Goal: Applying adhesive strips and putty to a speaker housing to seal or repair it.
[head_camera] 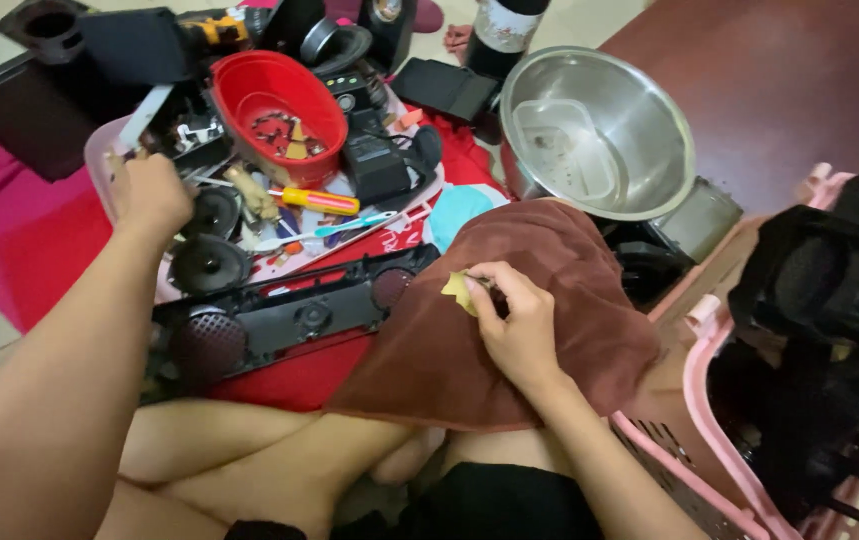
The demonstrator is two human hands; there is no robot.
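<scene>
While right hand (pixel 519 335) pinches yellow scrap (pixel 459 290) on brown cloth (pixel 549 260), left hand's (pixel 152 195) grip unclear.

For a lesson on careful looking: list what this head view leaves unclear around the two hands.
- Left hand: what its fingers grip is hidden behind the hand itself.
- Yellow scrap in the right hand: too small to identify.
- Under the brown cloth: covered.
- Pink basket: cut off by the right edge.
</scene>
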